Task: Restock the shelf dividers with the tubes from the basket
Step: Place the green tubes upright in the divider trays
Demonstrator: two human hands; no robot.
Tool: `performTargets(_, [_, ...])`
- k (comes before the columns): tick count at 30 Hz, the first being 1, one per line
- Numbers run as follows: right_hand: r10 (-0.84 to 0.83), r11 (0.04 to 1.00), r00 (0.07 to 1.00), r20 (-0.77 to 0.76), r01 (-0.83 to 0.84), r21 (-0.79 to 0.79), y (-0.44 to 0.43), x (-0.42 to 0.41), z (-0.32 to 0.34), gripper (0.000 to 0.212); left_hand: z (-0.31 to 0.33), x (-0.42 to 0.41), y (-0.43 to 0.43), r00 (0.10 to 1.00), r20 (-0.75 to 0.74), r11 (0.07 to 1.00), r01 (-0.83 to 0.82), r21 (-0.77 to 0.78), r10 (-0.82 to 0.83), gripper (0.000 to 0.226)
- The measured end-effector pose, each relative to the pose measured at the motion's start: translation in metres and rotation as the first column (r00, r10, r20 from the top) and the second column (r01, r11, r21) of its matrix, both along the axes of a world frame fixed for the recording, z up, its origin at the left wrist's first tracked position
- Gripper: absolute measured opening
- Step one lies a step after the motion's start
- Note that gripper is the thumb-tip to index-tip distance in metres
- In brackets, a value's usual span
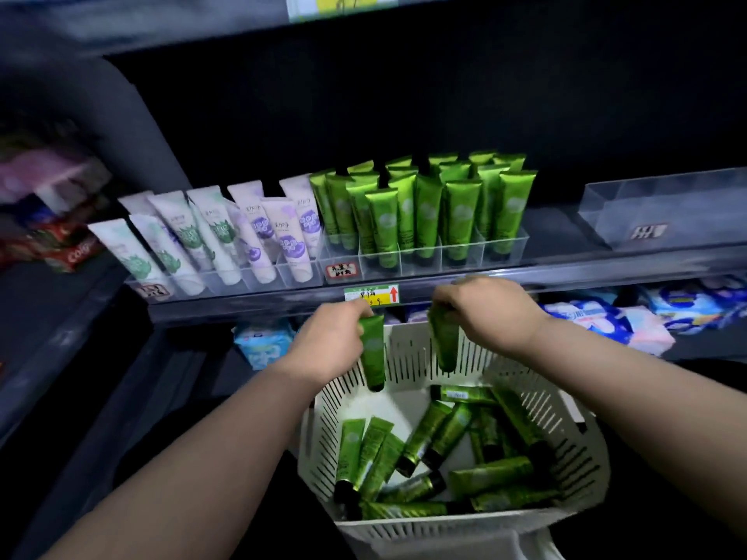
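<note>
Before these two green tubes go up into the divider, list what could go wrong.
1. The left hand and right hand each pinch a hanging tube by its upper end; the left tube or right tube could slip and drop toward the basket.
2. The shelved green tubes stand crowded, some leaning; pushing more in could topple them.

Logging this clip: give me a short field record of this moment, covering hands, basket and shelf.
left hand: grips a green tube, cap down, over the basket
right hand: pinches a second green tube by its top end
basket: white, slotted; loose tubes lie inside
shelf dividers: clear; standing tubes green, upright
left of dividers: pale tubes
</note>
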State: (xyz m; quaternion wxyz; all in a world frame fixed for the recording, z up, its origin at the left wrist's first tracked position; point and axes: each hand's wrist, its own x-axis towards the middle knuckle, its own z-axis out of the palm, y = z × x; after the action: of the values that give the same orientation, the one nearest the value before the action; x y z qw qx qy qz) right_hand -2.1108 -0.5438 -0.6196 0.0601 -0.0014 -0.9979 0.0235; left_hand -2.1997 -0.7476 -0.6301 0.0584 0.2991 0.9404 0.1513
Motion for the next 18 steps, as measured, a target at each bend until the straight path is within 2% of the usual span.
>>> performTargets(3, [0.018,0.999,0.997,-0.069,-0.021,-0.04,-0.004,0.002,0.002,0.026,0.021,-0.004,-0.001,0.996,-0.054,0.987,-0.068,0.146,0.077,0.033])
performTargets(6, [0.036,0.994,0.987,-0.156,-0.051,-0.093,-0.009,-0.003,0.005,0.023,0.049,-0.021,0.002,0.982,-0.107,0.966,-0.126,0.227,0.154,0.029])
performTargets(12, [0.047,0.991,0.975,-0.217,-0.072,-0.111,-0.004,-0.009,0.019,0.024,0.113,-0.067,0.016,0.871,-0.341,0.899,-0.216,0.382,0.354,0.033])
performTargets(14, [0.046,0.991,0.975,-0.216,-0.071,-0.114,-0.003,-0.007,0.021,0.025,0.119,-0.081,0.023,0.861,-0.376,0.912,-0.21,0.351,0.342,0.033])
performTargets(18, [0.067,0.992,0.978,-0.199,-0.086,-0.088,-0.002,-0.006,0.021,0.025,0.112,-0.108,0.037,0.878,-0.394,0.959,-0.212,0.186,0.271,0.035])
